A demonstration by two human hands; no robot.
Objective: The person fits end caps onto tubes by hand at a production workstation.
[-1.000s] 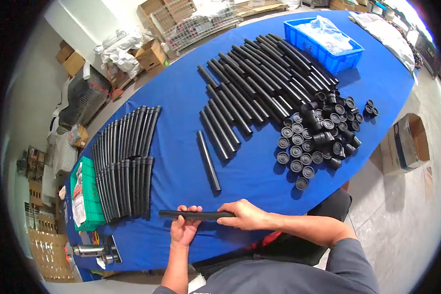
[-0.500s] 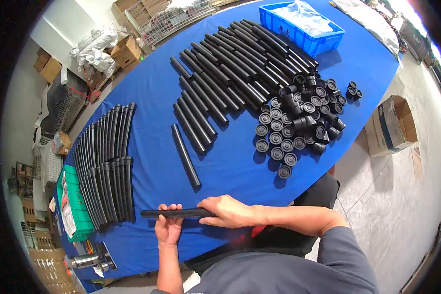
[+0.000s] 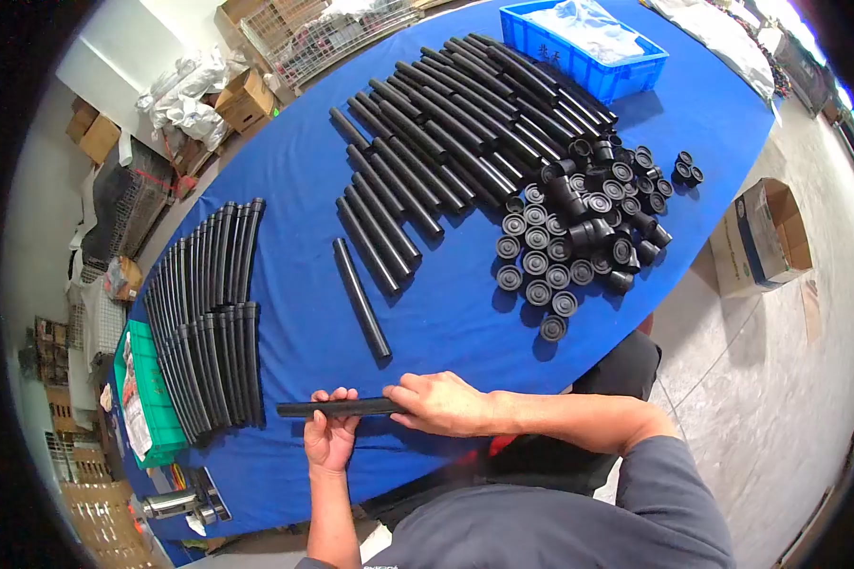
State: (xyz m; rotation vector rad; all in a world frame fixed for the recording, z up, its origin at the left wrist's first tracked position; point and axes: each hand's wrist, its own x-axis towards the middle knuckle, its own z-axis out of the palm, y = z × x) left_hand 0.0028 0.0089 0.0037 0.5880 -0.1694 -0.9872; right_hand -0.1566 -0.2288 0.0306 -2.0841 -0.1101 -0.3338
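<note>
Well, my left hand (image 3: 330,438) pinches a black tube (image 3: 372,407) and my right hand (image 3: 441,404) grips its other end, over the blue tablecloth (image 3: 299,322). Dark characters (image 3: 548,55) mark the blue crate (image 3: 626,83), too small to read surely.

We locate an open cardboard carton (image 3: 742,254) on the floor (image 3: 731,398) at right; beyond the blue tablecloth (image 3: 296,318), a wire-mesh cage (image 3: 304,45) and white plastic sheeting (image 3: 185,93).

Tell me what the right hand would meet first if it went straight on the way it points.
The left hand, most likely: it holds the same black tube just ahead of the right hand, though depth is unclear.
</note>
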